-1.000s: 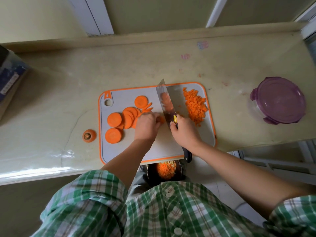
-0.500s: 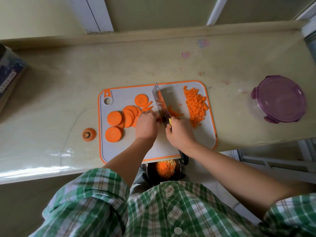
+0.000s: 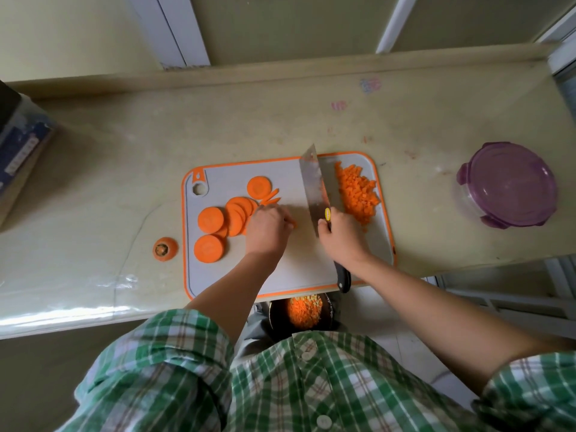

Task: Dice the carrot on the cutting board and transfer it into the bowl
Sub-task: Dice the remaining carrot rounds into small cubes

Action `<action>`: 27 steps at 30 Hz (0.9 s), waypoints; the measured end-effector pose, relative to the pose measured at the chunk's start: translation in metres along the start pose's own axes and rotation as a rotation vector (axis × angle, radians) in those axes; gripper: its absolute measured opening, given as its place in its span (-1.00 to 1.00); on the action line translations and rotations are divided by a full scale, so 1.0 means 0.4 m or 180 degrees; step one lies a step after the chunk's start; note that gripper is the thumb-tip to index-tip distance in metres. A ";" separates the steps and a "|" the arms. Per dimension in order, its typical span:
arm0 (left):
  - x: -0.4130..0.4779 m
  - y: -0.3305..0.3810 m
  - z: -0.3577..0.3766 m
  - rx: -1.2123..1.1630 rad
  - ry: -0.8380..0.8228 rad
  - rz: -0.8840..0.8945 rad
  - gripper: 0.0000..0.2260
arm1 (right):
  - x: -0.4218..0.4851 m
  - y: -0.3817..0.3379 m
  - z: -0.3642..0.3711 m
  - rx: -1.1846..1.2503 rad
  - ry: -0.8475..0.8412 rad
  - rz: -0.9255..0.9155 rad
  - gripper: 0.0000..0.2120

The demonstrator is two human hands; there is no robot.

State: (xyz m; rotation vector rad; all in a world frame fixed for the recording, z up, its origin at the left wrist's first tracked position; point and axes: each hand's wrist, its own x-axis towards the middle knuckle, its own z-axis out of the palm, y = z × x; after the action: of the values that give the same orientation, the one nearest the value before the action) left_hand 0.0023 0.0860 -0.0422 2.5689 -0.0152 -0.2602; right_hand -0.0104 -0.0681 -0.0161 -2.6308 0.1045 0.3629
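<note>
Our right hand (image 3: 341, 236) grips the knife (image 3: 314, 185) handle, blade leaning toward the diced pile (image 3: 357, 191) just past its knuckles, probably so cubes get shoved clear. Our left hand (image 3: 268, 227) curls its fingers down on a few carrot strips (image 3: 293, 225), tips tucked for safety. The round slices (image 3: 212, 219) wait just left of it on the board (image 3: 299, 269); the bowl (image 3: 304, 310) sits below our wrists, part full.

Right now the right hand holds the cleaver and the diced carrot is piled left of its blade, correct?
No: the head view shows the diced carrot piled right of the cleaver, not left. The right hand does hold it.
</note>
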 end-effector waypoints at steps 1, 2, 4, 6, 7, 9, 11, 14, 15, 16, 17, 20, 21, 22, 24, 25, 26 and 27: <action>-0.003 -0.001 -0.004 -0.0013 0.0056 0.0026 -0.92 | 0.002 0.005 -0.007 0.0056 -0.0031 0.0026 -0.83; -0.006 -0.003 -0.007 -0.0017 0.0154 0.0033 -0.93 | 0.000 0.005 -0.011 0.0110 -0.0063 0.0021 -0.79; -0.014 -0.007 -0.015 -0.0060 0.0386 -0.0026 -0.95 | -0.014 -0.007 -0.008 0.0263 -0.0148 -0.0002 -0.70; -0.022 -0.012 -0.023 -0.0054 0.0485 -0.0092 -0.92 | -0.030 -0.026 0.010 0.0446 -0.0209 -0.0036 -0.69; -0.026 -0.016 -0.025 -0.0001 0.0499 -0.0116 -0.90 | -0.036 -0.033 0.022 0.0524 -0.0216 -0.0033 -0.73; -0.038 -0.024 -0.027 0.0112 0.0519 -0.0152 -0.89 | -0.046 -0.044 0.044 0.0639 -0.0210 -0.0008 -0.78; -0.049 -0.032 -0.027 0.0152 0.0543 -0.0166 -0.90 | -0.057 -0.048 0.063 0.0647 -0.0226 -0.0016 -0.80; -0.064 -0.032 -0.024 0.0290 0.0558 -0.0166 -0.90 | -0.066 -0.042 0.074 0.0591 -0.0247 -0.0036 -0.83; -0.066 -0.031 -0.023 0.0301 0.0554 -0.0186 -0.90 | -0.063 -0.035 0.070 0.0568 -0.0214 -0.0017 -0.84; -0.067 -0.027 -0.024 0.0287 0.0543 -0.0217 -0.89 | -0.058 -0.023 0.060 0.0513 -0.0162 0.0014 -0.85; -0.067 -0.024 -0.023 0.0257 0.0516 -0.0247 -0.88 | -0.052 -0.008 0.046 0.0433 -0.0095 0.0049 -0.85; -0.058 -0.011 -0.018 0.0138 0.0407 -0.0224 -0.87 | -0.033 0.061 -0.013 0.0246 0.0055 0.0311 -0.83; -0.055 -0.005 -0.016 0.0073 0.0377 -0.0207 -0.88 | -0.027 0.083 -0.030 0.0178 0.0078 0.0382 -0.82; -0.053 0.002 -0.014 0.0031 0.0350 -0.0179 -0.89 | -0.023 0.100 -0.043 0.0121 0.0079 0.0418 -0.81; -0.050 0.019 -0.011 -0.0012 0.0300 -0.0155 -0.90 | -0.014 0.110 -0.057 0.0063 0.0037 0.0409 -0.75; -0.049 0.028 -0.011 -0.0048 0.0260 -0.0201 -0.90 | -0.013 0.103 -0.064 0.0076 0.0045 0.0376 -0.71; -0.046 0.036 -0.008 -0.0088 0.0206 -0.0265 -0.90 | -0.013 0.093 -0.069 0.0092 0.0094 0.0337 -0.69; -0.043 0.045 -0.006 -0.0163 0.0145 -0.0330 -0.89 | -0.015 0.080 -0.075 0.0084 0.0173 0.0277 -0.70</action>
State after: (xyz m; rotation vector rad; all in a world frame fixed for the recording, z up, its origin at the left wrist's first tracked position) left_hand -0.0134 0.0730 -0.0275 2.5274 0.1400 -0.2376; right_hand -0.0134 -0.1106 -0.0034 -2.6164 0.2408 0.3174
